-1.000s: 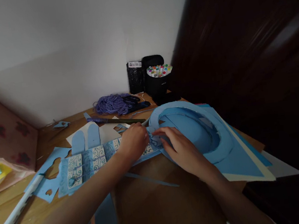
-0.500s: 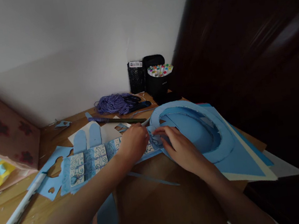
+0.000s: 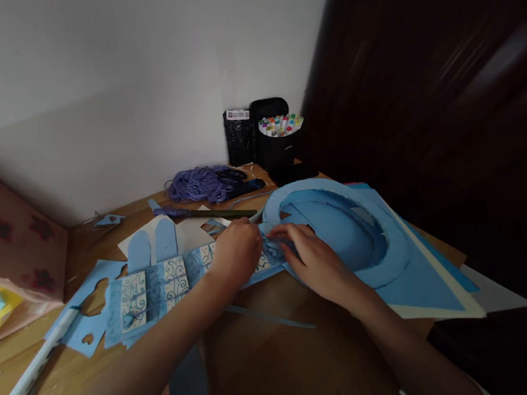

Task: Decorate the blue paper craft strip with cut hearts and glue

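Right hand [image 3: 315, 261] nearer left [image 3: 236, 251], strip [image 3: 158, 289] between

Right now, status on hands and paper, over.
Left hand, right hand both pinching end of patterned strip. Strip lies on table, end against blue ring cutout. Thin blue offcut near hands.

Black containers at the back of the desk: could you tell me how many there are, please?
2: a mesh holder on the left, and a marker case just right of it. More may hide behind them.
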Demonstrator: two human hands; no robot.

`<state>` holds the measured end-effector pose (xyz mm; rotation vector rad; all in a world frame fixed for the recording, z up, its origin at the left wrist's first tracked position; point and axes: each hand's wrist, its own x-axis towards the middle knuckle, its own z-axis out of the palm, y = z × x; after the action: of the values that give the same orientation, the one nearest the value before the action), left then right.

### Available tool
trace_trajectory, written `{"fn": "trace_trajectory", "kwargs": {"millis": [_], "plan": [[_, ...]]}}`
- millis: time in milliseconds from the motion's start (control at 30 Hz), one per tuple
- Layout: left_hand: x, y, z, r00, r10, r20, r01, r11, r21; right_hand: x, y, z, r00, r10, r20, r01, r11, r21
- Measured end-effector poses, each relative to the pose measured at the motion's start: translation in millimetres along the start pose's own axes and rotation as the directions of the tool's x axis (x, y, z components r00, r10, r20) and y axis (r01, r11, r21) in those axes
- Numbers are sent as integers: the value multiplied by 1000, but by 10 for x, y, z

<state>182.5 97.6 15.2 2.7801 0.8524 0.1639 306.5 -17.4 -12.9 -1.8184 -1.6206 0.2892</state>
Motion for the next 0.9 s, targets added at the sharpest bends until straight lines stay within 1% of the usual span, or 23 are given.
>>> {"fn": "trace_trajectory", "kwargs": {"millis": [167, 233, 300, 400, 500, 567, 633, 667, 733, 767, 833, 900], "plan": [[-40, -17, -53, 1000, -12, -9, 12, 1000, -22, -5, 10, -12, 1000, 1, 4, -2, 1000, 29], [-108, -43, -117, 999, -24, -31, 23, 999, -46, -1, 19, -20, 1000, -6, 6, 6, 999, 39], [-237, -80, -201, 997, -49, -63, 44, 996, -75, 3, 23, -39, 1000, -7, -4, 7, 999, 46], [-553, -137, -345, 992, -109, -68, 102, 990, -94, -17, 20, -73, 998, -16, -66, 21, 998, 67], [-968, -186, -501, 979, -202, -26, 198, 975, -98, -87, 4, -75, 982, -41, -182, 63, 992, 112], [-1271, -227, -612, 962, -274, -9, 271, 955, -121, -149, -24, -49, 965, -60, -254, 101, 983, 152], [-1596, -288, -716, 929, -370, -6, 365, 918, -154, -208, -73, -10, 946, -98, -309, 163, 968, 191], [-1770, -325, -755, 904, -427, -7, 420, 892, -171, -233, -105, 12, 937, -118, -328, 191, 961, 201], [-2138, -405, -786, 839, -544, -12, 532, 824, -198, -274, -181, 66, 928, -144, -343, 218, 958, 187], [-2327, -443, -770, 800, -599, -24, 582, 785, -213, -292, -224, 100, 925, -150, -348, 219, 961, 168], [-2692, -506, -670, 717, -693, -68, 660, 708, -252, -334, -319, 191, 922, -182, -342, 240, 961, 135], [-3003, -542, -505, 637, -761, -125, 707, 641, -297, -390, -427, 309, 915, -261, -308, 312, 942, 128]]}}
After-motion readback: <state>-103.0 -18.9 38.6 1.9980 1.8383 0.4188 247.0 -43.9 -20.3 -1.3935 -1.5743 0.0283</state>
